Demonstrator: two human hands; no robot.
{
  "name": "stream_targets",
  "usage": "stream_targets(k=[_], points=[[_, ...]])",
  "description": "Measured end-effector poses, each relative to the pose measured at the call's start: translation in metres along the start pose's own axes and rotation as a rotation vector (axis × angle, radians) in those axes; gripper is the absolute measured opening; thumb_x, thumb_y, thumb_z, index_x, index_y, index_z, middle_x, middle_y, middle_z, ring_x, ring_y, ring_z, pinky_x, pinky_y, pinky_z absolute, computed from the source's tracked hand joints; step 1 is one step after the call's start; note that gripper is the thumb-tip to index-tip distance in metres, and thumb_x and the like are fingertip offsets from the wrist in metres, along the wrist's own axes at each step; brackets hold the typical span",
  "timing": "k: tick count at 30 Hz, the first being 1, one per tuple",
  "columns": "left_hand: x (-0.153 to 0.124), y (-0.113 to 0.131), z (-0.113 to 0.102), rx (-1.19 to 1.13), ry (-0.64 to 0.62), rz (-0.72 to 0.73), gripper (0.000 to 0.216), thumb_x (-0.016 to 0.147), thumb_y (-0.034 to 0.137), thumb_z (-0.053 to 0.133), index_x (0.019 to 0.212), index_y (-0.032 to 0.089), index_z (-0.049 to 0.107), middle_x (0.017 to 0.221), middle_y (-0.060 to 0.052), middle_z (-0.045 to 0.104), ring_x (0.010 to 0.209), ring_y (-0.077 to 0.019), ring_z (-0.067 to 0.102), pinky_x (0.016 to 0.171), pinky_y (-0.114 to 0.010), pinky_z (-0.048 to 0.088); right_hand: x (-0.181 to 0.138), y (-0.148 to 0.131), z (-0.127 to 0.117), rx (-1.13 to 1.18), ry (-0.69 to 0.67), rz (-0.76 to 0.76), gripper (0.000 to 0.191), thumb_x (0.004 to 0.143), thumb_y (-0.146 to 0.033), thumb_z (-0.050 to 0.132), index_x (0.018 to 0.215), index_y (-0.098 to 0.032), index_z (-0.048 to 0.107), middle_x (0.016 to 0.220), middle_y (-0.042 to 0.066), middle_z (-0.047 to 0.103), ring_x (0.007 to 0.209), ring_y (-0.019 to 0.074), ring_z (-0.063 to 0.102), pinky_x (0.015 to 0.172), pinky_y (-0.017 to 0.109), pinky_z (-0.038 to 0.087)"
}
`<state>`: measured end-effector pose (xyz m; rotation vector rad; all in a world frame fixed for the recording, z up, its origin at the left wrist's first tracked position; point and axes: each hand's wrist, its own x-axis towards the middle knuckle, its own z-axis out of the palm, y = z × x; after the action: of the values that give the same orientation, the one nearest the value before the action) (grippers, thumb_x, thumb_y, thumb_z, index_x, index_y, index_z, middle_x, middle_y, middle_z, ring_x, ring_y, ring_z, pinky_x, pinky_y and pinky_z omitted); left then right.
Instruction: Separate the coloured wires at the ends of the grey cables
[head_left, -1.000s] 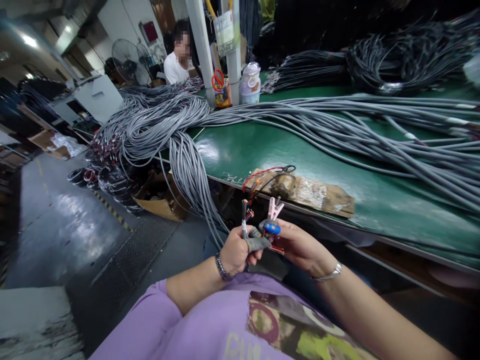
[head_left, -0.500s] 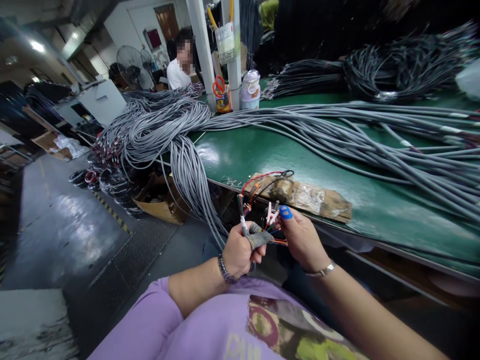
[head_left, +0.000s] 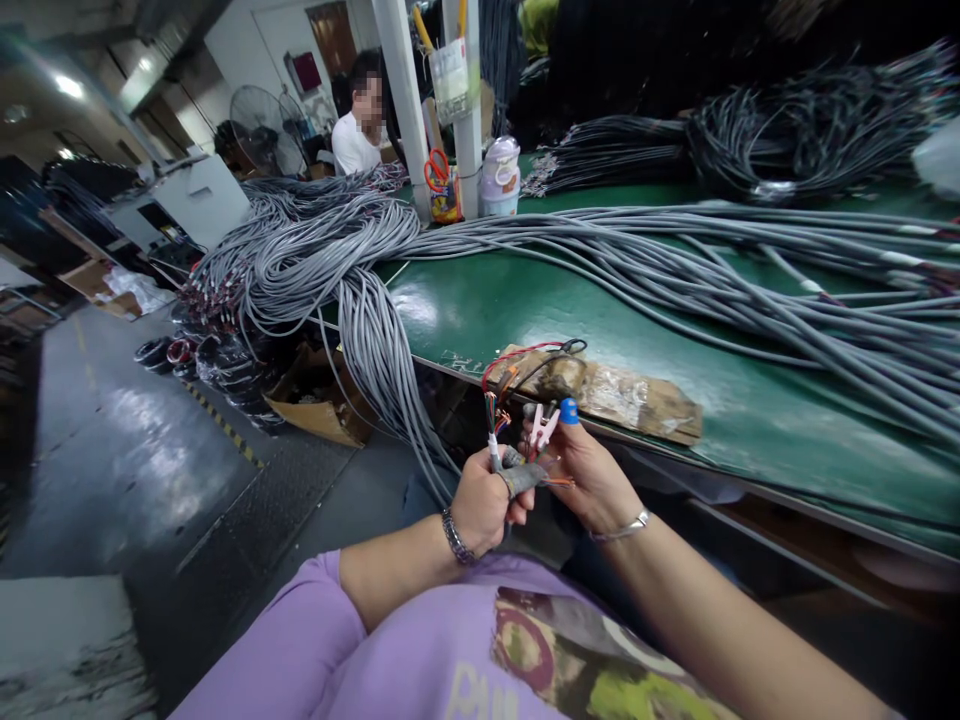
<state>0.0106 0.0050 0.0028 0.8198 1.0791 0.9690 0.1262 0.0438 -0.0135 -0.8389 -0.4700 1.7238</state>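
Observation:
My left hand (head_left: 487, 500) is closed around a grey cable, its thumb wrapped in grey covering. Above the fist rises the cable's white-banded end (head_left: 493, 452), with thin coloured wires (head_left: 492, 408) fanning out at the top. Some orange-tipped wires (head_left: 559, 482) stick out to the right of that thumb. My right hand (head_left: 596, 475), a blue cover (head_left: 569, 411) on its thumb tip, pinches a pale pink spring clip (head_left: 542, 430) just right of the cable end. Part of the right fingers is hidden behind the clip and wires.
A worn wooden block (head_left: 615, 392) lies along the edge of the green table (head_left: 465, 300), red and black leads at its left end. Long grey cables (head_left: 645, 250) cross the table and hang over its edge. A person (head_left: 358, 140) sits beyond the post (head_left: 405, 90).
My right hand has shifted slightly left and its thumb tip has risen, with the fingers now around the clip. The white-banded cable end has moved a little to the right.

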Motion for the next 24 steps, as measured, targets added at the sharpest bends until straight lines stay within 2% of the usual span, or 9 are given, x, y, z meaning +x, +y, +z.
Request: stream_targets(k=[4,9,14,24], points=[[-0.002,0.000,-0.002,0.004,0.007,-0.007,0.045,0.059,0.050,0.076,0.059,0.017,0.045,0.042,0.005,0.050,0.028,-0.0035,0.036,0.030,-0.018,0.020,-0.002,0.003,-0.003,-0.005,0.013,-0.011,0.048,0.070,-0.071,0.062,0.077,-0.023,0.065,0.068,0.003,0.064,0.056,0.0163,0.053,0.054,0.030,0.046],[-0.007,-0.002,-0.008,-0.021,-0.008,0.012,0.043,0.060,0.047,0.076,0.060,0.017,0.045,0.042,0.005,0.050,0.028,-0.0042,0.036,0.030,-0.018,0.020,-0.006,-0.002,-0.008,-0.007,-0.083,0.086,0.050,0.073,-0.072,0.057,0.082,-0.024,0.068,0.081,0.005,0.068,0.063,0.0173,0.057,0.061,0.032,0.048],[-0.008,-0.002,-0.008,-0.085,0.017,0.038,0.041,0.061,0.044,0.076,0.060,0.018,0.044,0.043,0.005,0.051,0.029,-0.0044,0.035,0.029,-0.018,0.021,-0.009,-0.008,-0.006,-0.041,-0.077,0.075,0.033,0.075,-0.056,0.067,0.078,-0.024,0.068,0.080,0.004,0.070,0.063,0.0165,0.057,0.062,0.031,0.046],[0.000,-0.001,0.001,-0.093,0.048,0.038,0.043,0.062,0.049,0.075,0.060,0.018,0.045,0.044,0.006,0.050,0.029,-0.0042,0.037,0.030,-0.018,0.020,-0.007,-0.005,-0.006,-0.117,-0.096,0.006,0.039,0.074,-0.063,0.064,0.074,-0.025,0.067,0.072,0.003,0.066,0.066,0.0204,0.058,0.069,0.037,0.048]])
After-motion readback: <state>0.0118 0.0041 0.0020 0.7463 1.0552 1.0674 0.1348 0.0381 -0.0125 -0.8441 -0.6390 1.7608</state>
